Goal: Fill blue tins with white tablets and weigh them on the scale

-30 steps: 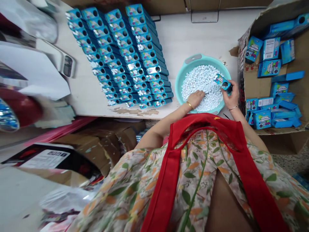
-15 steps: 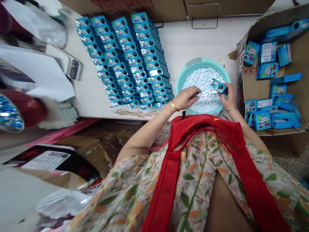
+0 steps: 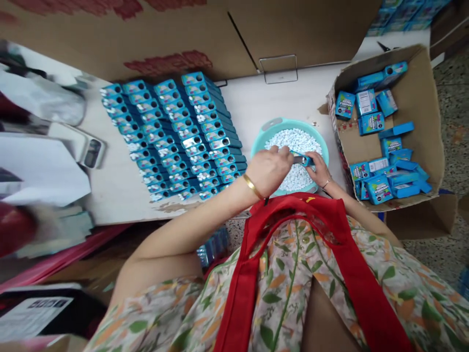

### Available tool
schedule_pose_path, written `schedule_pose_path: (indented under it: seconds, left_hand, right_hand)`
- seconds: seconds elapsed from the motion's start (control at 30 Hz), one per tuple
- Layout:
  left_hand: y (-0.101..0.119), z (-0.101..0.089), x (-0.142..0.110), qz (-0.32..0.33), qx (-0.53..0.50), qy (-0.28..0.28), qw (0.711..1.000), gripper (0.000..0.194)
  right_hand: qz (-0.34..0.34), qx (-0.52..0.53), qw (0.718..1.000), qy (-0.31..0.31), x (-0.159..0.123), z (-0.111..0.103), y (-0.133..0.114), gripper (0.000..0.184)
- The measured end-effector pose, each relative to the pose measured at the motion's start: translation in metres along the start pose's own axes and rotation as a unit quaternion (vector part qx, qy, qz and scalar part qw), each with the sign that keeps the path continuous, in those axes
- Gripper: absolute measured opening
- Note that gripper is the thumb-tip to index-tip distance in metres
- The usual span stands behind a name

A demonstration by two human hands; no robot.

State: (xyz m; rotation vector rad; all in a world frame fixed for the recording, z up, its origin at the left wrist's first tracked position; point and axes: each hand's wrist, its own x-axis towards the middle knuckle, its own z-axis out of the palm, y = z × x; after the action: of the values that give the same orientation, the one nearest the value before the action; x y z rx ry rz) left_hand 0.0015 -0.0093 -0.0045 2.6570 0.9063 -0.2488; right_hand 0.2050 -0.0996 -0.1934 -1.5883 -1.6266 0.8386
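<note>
Both of my hands are over a turquoise basin [image 3: 261, 138] of small white candies [image 3: 295, 181]. My left hand [image 3: 271, 171], with a gold bangle at its wrist, is closed around a small metal scoop [image 3: 298, 160]; its handle is hidden in the fist. The scoop's grey end lies against the top of a small blue candy box [image 3: 307, 161]. My right hand [image 3: 319, 171] pinches that box at its right side, above the candies. Fingers partly hide the box, and I cannot tell how full it is.
Left of the basin stand several rows of blue boxes [image 3: 179, 132] with round holes, white candies on many. At right, a cardboard carton [image 3: 421, 122] holds more blue boxes. A digital scale [image 3: 78, 144] sits far left. Cardboard with a wire handle [image 3: 278, 68] borders the back.
The left hand has risen from the candies and brought the scoop to the box's top. The right hand still holds the box. My view has shifted, showing more of the back and right.
</note>
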Motion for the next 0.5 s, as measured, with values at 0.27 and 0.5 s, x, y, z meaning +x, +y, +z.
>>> schedule_pose_path:
  seconds: [0.27, 0.5]
  left_hand:
    - [-0.040, 0.036, 0.035, 0.078, -0.110, -0.042, 0.990, 0.034]
    - [-0.152, 0.032, 0.066, -0.126, -0.100, 0.124, 0.979, 0.036]
  right_hand:
    - [-0.064, 0.071, 0.995, 0.004, 0.016, -0.032, -0.027, 0.043]
    - [0.001, -0.183, 0.974, 0.132, 0.125, -0.132, 0.065, 0.049]
